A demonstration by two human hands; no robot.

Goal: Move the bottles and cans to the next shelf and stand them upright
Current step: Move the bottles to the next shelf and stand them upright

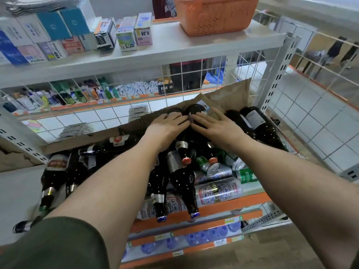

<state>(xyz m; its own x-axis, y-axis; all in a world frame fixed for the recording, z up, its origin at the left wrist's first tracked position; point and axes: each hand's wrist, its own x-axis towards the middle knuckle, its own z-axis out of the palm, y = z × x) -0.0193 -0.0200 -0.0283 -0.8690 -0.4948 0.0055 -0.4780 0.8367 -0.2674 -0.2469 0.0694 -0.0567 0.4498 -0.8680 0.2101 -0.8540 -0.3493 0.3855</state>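
- Shop shelving: white metal shelf (250,188) heaped with lying dark glass bottles (182,177) and silver cans (218,191).
- Left hand (167,125) and right hand (214,126), grips open flat, press two dark bottle bases (195,110) at twelve o'clock.
- Likely picking up; next, close round each bottle.

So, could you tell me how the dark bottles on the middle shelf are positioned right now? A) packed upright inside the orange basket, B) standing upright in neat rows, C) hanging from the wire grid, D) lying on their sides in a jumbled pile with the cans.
D: the dark bottles lie on their sides, heaped together with the cans, while the left hand and the right hand rest on the pile.
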